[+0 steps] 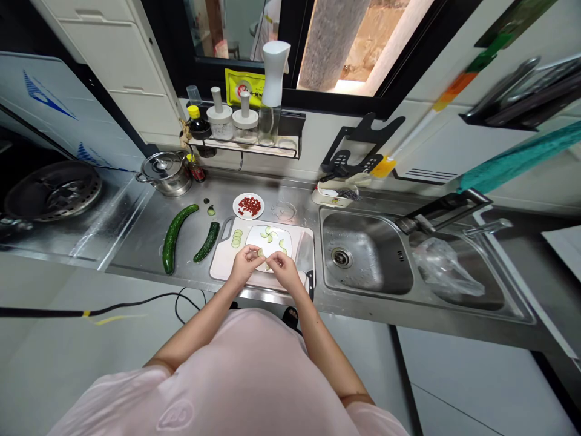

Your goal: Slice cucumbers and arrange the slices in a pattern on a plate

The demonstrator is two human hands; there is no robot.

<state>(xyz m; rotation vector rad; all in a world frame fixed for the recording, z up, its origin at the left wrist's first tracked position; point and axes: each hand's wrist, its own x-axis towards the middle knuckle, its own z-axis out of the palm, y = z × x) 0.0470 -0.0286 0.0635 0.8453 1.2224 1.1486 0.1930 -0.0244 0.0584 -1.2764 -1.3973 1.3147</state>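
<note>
Two hands: my left hand (245,264) and right hand (284,270) met over the near part of the white plate (285,235).
Left fingers: pinched together on a cucumber slice (260,252).
Right fingers: bunched close beside it; I could not tell whether they gripped anything.
Slice's place: between my hands, nearer the left; its long axis was too small to read.
Arranged slices (269,234): on the plate, just far of my fingertips, with others toward the right.
Slice row (236,238): left of the plate on the cutting board (221,261), running near to far, nearer my left hand.
</note>
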